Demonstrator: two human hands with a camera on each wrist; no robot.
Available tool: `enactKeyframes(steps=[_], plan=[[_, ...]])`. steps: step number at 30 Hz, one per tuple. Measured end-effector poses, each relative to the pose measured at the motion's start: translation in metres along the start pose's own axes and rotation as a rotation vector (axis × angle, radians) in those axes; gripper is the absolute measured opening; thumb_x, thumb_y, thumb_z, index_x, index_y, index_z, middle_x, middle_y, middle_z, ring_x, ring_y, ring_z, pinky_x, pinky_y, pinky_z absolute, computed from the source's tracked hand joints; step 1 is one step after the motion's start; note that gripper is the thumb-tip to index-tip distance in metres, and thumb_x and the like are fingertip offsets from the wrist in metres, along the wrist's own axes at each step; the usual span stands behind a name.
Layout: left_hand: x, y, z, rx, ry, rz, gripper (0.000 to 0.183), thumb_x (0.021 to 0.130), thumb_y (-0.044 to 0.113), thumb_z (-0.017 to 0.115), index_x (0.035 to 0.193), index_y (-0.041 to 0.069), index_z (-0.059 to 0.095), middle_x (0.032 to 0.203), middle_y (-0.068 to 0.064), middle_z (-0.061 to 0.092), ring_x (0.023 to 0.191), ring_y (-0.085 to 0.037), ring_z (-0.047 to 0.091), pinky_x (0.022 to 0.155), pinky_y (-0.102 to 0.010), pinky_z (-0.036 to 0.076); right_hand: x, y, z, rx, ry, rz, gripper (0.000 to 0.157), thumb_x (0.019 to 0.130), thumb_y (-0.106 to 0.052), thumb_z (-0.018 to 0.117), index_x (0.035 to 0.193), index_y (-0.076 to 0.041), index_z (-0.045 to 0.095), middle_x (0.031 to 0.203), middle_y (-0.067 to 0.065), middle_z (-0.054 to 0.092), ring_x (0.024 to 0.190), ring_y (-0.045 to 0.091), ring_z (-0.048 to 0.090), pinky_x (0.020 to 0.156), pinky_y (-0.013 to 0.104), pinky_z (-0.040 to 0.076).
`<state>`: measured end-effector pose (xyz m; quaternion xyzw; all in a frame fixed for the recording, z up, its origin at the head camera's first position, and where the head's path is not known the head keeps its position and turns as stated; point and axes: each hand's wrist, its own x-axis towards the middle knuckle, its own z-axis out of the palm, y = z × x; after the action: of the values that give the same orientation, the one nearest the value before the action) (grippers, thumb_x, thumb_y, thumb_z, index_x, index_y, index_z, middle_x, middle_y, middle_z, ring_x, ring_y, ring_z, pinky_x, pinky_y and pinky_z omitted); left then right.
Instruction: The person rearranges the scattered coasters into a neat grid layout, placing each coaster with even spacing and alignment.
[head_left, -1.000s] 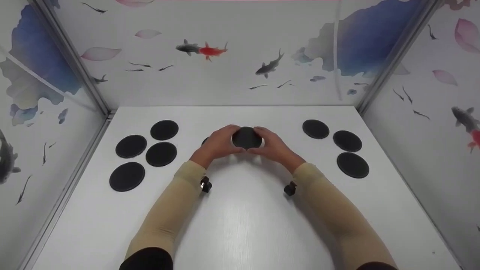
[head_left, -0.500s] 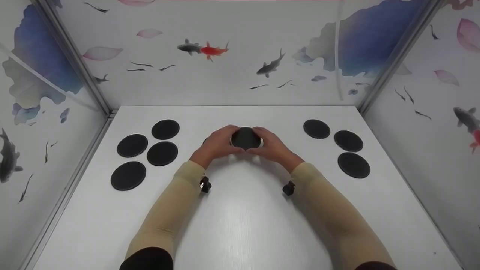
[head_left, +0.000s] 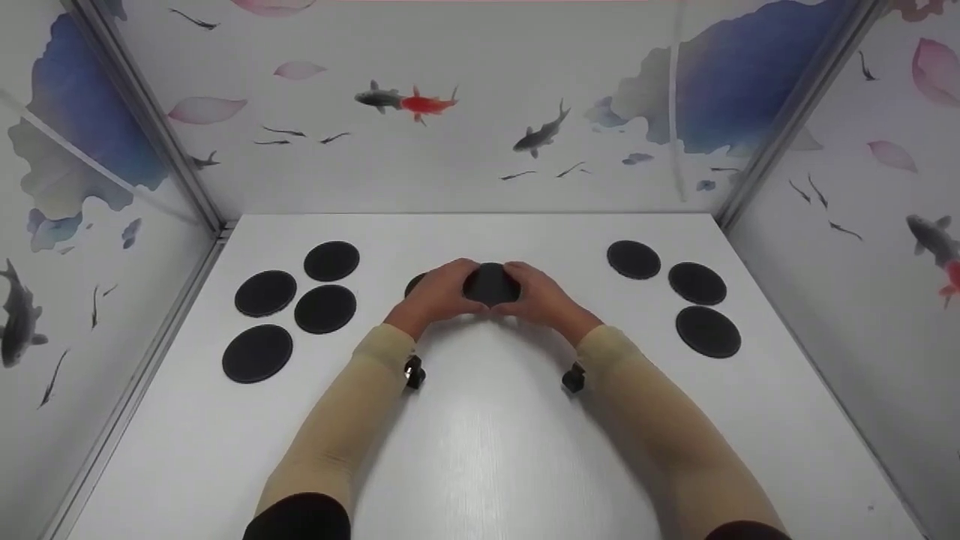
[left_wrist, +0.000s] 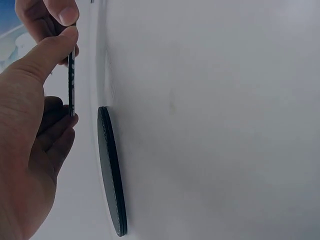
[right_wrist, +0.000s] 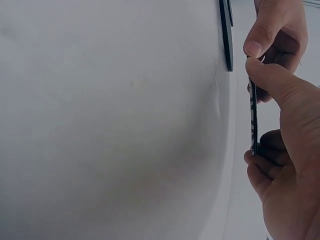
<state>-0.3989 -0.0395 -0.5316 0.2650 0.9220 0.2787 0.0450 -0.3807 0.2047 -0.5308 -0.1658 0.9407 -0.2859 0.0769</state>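
Between my two hands a round black coaster (head_left: 492, 285) is held above the table, pinched at its sides. My left hand (head_left: 441, 292) grips its left edge and my right hand (head_left: 545, 298) its right edge, thumbs close together at the near side. Both wrist views show this coaster (left_wrist: 71, 90) edge-on, with a black-and-white pattern along one face (right_wrist: 253, 117). Behind the left hand another black coaster (head_left: 414, 283) lies partly hidden on the table. In the left wrist view that stitched coaster (left_wrist: 111, 170) has an edge that looks layered; one or more cannot be told.
Several black coasters (head_left: 257, 353) lie flat on the left of the white table (head_left: 480, 450). Three more coasters (head_left: 708, 331) lie on the right. Printed panels (head_left: 480, 180) with fish wall the table at the back and both sides.
Both hands and the held coaster have come slightly nearer to me or lower. More of the coaster behind the left hand shows. The other coasters stay put.
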Motion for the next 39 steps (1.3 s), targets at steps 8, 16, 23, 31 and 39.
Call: enactKeyframes(steps=[8, 16, 23, 31, 39], plan=[[0.002, -0.003, 0.004, -0.006, -0.032, -0.034, 0.075, 0.092, 0.038, 0.094, 0.153, 0.012, 0.06, 0.147, -0.005, 0.065, 0.139, -0.025, 0.059, 0.12, -0.046, 0.045, 0.004, 0.001, 0.005, 0.004, -0.013, 0.015, 0.093, 0.095, -0.038, 0.091, 0.169, -0.007, 0.045, 0.17, 0.015, 0.047, 0.159, 0.034, 0.041, 0.13, 0.052, 0.034], [0.006, -0.004, 0.008, -0.013, -0.04, -0.053, 0.072, 0.091, 0.038, 0.094, 0.151, 0.014, 0.062, 0.143, -0.003, 0.067, 0.134, -0.023, 0.061, 0.118, -0.044, 0.047, 0.009, 0.01, 0.009, 0.005, -0.013, -0.011, 0.091, 0.093, -0.041, 0.092, 0.166, -0.007, 0.049, 0.166, 0.014, 0.051, 0.154, 0.033, 0.047, 0.127, 0.05, 0.038], [0.01, -0.004, 0.01, 0.004, -0.049, -0.054, 0.068, 0.091, 0.038, 0.094, 0.147, 0.014, 0.064, 0.138, -0.003, 0.069, 0.129, -0.022, 0.063, 0.116, -0.042, 0.048, 0.01, 0.012, 0.009, 0.001, -0.03, -0.012, 0.089, 0.094, -0.043, 0.091, 0.166, -0.009, 0.05, 0.166, 0.014, 0.051, 0.153, 0.033, 0.048, 0.126, 0.051, 0.039], [0.009, -0.004, 0.01, -0.008, -0.063, -0.067, 0.069, 0.09, 0.037, 0.095, 0.146, 0.012, 0.065, 0.136, -0.004, 0.07, 0.128, -0.023, 0.064, 0.116, -0.044, 0.048, 0.01, 0.009, 0.012, 0.0, -0.031, 0.014, 0.089, 0.093, -0.04, 0.092, 0.165, -0.007, 0.05, 0.164, 0.014, 0.053, 0.153, 0.032, 0.048, 0.127, 0.05, 0.038], [0.009, -0.005, 0.009, 0.01, -0.071, -0.059, 0.068, 0.09, 0.037, 0.095, 0.146, 0.013, 0.065, 0.135, -0.002, 0.07, 0.127, -0.022, 0.063, 0.116, -0.044, 0.048, 0.01, 0.005, 0.011, -0.028, -0.032, 0.001, 0.087, 0.094, -0.04, 0.091, 0.163, -0.006, 0.052, 0.163, 0.015, 0.055, 0.152, 0.033, 0.049, 0.127, 0.05, 0.039]])
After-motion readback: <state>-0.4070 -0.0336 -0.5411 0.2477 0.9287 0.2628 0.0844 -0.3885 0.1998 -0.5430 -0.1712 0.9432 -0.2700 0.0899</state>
